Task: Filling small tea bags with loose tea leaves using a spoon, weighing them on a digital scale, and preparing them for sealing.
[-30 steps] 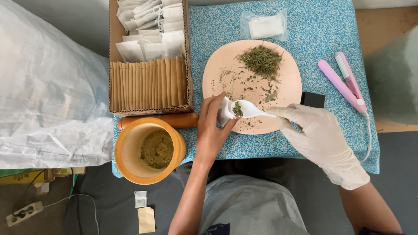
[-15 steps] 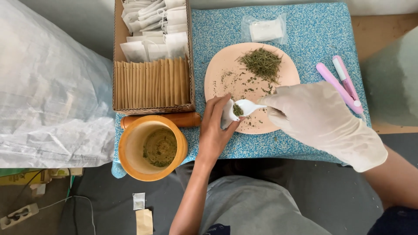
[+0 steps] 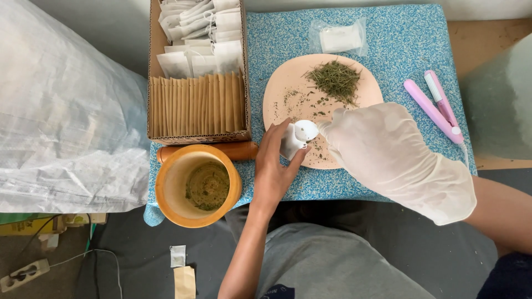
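Head view, left to right: a white woven sack fills the nine o'clock side, then a cardboard box of brown envelopes and white filter bags, with a wooden mortar at seven o'clock holding ground green herb and its pestle lying just above it.

At centre, the bare left hand pinches a small white tea bag upright between thumb and fingers, at the near edge of the pink plate. The gloved right hand grips a white spoon, turned over with its bowl at the bag's mouth, back showing.

Judging by this, the filling of this bag is under way. A heap of dried herb sits at one o'clock on the plate, so much is left. A pink sealing iron lies untouched at three o'clock, so sealing is not yet done.
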